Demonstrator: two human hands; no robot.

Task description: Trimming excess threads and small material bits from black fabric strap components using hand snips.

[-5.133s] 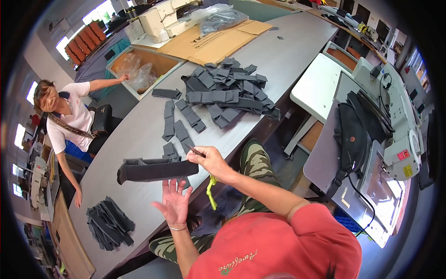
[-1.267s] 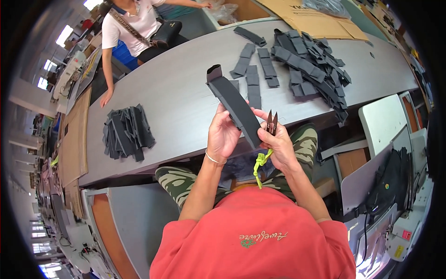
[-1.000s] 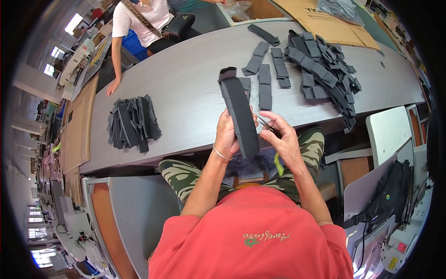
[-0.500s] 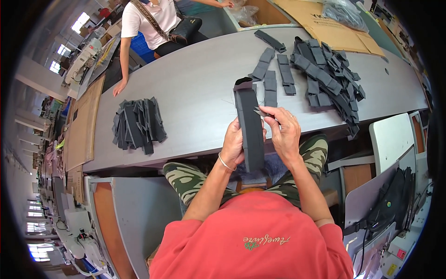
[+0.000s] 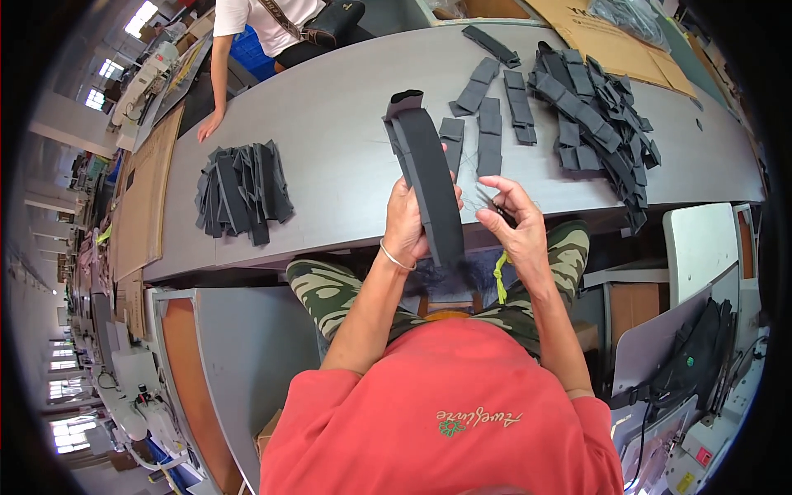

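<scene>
My left hand (image 5: 404, 221) is closed around the lower half of a long dark grey fabric strip (image 5: 431, 169), holding it upright and slightly tilted above the table's near edge. The strip's top end is folded over into a loop. To the right, apart from the strip, my right hand (image 5: 525, 235) pinches a small pair of thread snips (image 5: 500, 210) with the blades toward the strip. A yellow-green cord (image 5: 500, 276) dangles below that hand. Fine loose threads show between the strip and the snips. Behind the left fingers, a similar grey piece (image 5: 451, 136) is partly hidden.
On the grey table (image 5: 338, 124), a heap of grey strips (image 5: 590, 115) lies at the right, with several single ones (image 5: 490, 136) beside it. A neater bundle (image 5: 243, 194) sits at the left. Flat cardboard (image 5: 610, 45) covers the far right. Another person's hand (image 5: 210, 124) rests at the far left edge.
My right hand with the snips has moved away from the strip, to the right, and the cord has come into sight. The strip now leans more to the left at its top.
</scene>
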